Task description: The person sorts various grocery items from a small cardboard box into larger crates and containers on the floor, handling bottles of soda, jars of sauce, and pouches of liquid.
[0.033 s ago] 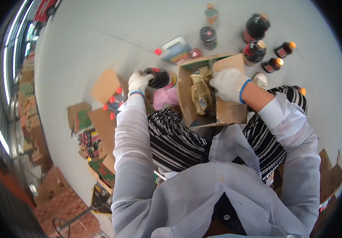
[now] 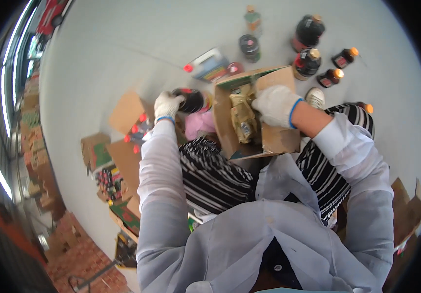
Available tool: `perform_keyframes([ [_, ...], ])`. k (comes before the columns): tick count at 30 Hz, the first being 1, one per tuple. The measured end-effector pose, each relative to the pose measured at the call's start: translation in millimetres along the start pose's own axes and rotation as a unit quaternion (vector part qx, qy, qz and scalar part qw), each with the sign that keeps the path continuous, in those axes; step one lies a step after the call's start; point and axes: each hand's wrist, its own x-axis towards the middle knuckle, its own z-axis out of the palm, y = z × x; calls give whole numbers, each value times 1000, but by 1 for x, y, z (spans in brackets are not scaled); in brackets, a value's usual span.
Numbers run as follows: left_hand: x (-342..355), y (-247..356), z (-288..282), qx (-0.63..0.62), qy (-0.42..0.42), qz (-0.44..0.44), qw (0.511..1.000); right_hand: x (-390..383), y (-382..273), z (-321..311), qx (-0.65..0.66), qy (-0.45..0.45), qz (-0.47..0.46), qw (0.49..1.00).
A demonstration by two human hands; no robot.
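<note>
While the gloved left hand (image 2: 169, 105) grasps one end of a tipped dark bottle (image 2: 191, 100), a full wrap of the palm should beat fingertips — knit can slip on smooth sides. Just right of the bottle, the open carton (image 2: 223, 115) holds crumpled tan packets (image 2: 242, 117); its wall is best kept steady. The right hand (image 2: 276, 105) curls over the right flap (image 2: 280, 138) — whether it pinches it, I cannot tell.

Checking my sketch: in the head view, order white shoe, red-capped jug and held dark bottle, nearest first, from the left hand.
1. Dark bottle: in the left hand.
2. Red-capped jug: ahead, to the right.
3. White shoe: farther right.
</note>
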Motion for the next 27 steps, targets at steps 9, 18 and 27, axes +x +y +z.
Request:
perform_keyframes([
  [9,-3,21,10,-162,22,-27,986,-7,2,-7,48,-53,59,996],
  [18,-9,29,0,-148,12,-2,989,-6,1,-7,62,-56,56,995],
  [27,-47,62,-62,-193,105,100,970,-14,2,1,49,-23,39,998],
])
